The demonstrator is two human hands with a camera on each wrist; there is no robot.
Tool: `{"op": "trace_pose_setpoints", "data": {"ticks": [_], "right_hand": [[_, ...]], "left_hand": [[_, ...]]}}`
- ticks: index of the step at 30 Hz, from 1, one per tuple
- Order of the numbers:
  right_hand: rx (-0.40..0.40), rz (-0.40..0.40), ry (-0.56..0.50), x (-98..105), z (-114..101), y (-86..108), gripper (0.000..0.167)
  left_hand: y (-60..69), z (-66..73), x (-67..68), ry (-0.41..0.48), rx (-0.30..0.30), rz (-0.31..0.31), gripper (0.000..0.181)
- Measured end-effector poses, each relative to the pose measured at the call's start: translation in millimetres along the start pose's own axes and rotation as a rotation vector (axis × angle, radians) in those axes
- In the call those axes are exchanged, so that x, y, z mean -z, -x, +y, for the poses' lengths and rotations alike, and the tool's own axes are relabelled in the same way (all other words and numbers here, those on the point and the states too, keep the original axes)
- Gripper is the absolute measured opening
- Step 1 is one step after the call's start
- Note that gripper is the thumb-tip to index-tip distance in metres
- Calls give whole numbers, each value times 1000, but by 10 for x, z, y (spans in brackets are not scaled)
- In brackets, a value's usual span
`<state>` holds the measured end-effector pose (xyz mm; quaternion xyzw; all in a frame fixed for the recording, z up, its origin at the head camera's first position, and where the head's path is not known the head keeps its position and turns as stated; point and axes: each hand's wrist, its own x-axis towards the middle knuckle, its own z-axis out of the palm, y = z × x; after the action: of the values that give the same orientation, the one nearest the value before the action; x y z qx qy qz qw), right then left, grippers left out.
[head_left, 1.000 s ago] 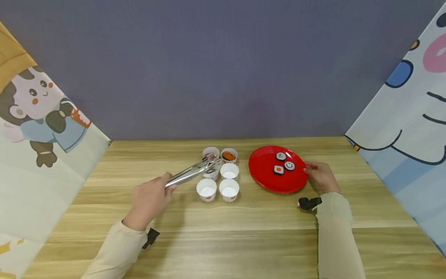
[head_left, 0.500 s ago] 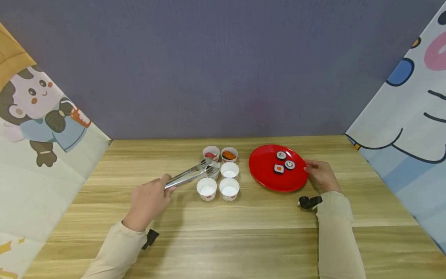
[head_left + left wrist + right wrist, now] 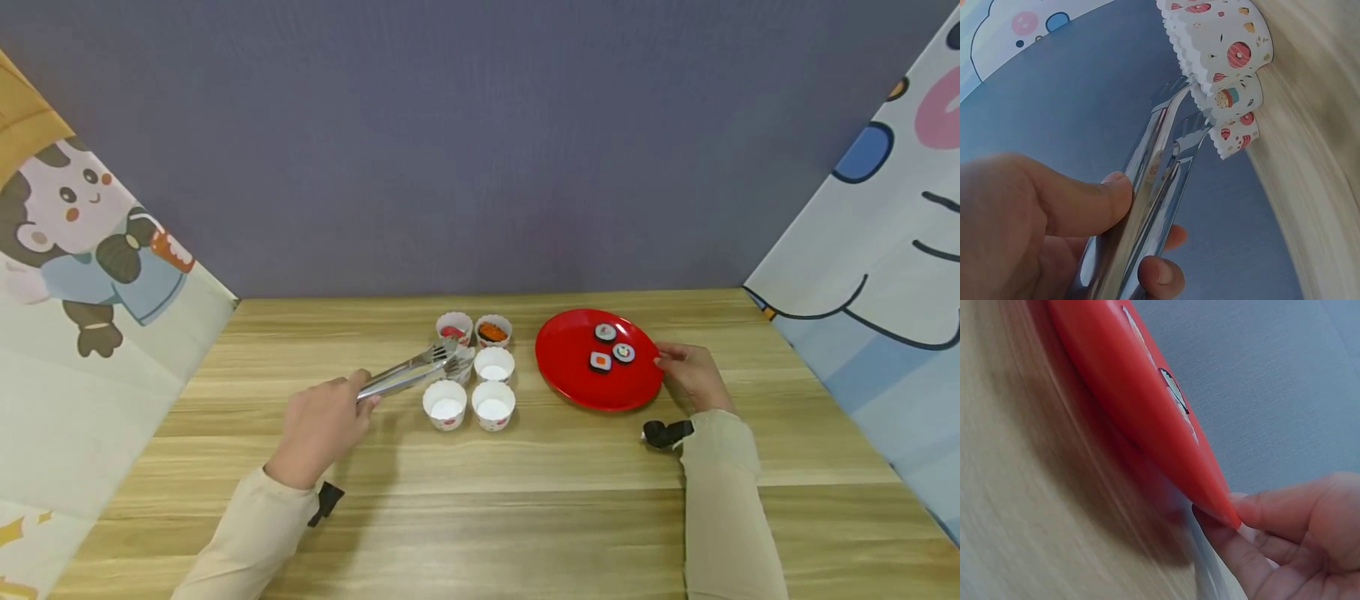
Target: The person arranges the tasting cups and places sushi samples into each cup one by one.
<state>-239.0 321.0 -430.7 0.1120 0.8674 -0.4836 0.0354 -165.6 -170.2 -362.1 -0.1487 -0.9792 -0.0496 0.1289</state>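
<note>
My left hand [image 3: 321, 427] grips metal tongs [image 3: 397, 381], thumb on one arm and fingers on the other. Their tips stand apart over the middle-left paper cup [image 3: 464, 367], just in front of the back-left cup [image 3: 447, 319], which has something red inside. In the left wrist view the tongs [image 3: 1141, 212] overlap the cups' scalloped rims; I cannot tell whether they touch. My right hand [image 3: 693, 379] pinches the rim of a red plate [image 3: 561, 358]. On it lie three sushi pieces: one round [image 3: 605, 332], another round [image 3: 623, 353], and one squarish with an orange centre [image 3: 600, 362].
Orange-topped food [image 3: 492, 331] sits in the back-right cup. White-bottomed paper cups stand at middle right [image 3: 494, 365], front left [image 3: 445, 408] and front right [image 3: 492, 408]. Behind the wooden table [image 3: 525, 508] rises a grey-blue panel [image 3: 480, 150]; printed panels flank both sides.
The tongs' tips have drawn back slightly from the back-left cup, so its red content shows more. My right hand and the plate keep their places.
</note>
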Motion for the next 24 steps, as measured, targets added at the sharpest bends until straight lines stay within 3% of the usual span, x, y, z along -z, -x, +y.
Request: {"op": "trace_pose_setpoints", "data": {"ticks": [14,24], "right_hand": [[36,4,-20,13,13,7,42],[26,8,3,15,10,3,42]], "left_hand": [[-22,25,37,1,29,-45,30],[-8,47,50,28,50,-33,29]]}}
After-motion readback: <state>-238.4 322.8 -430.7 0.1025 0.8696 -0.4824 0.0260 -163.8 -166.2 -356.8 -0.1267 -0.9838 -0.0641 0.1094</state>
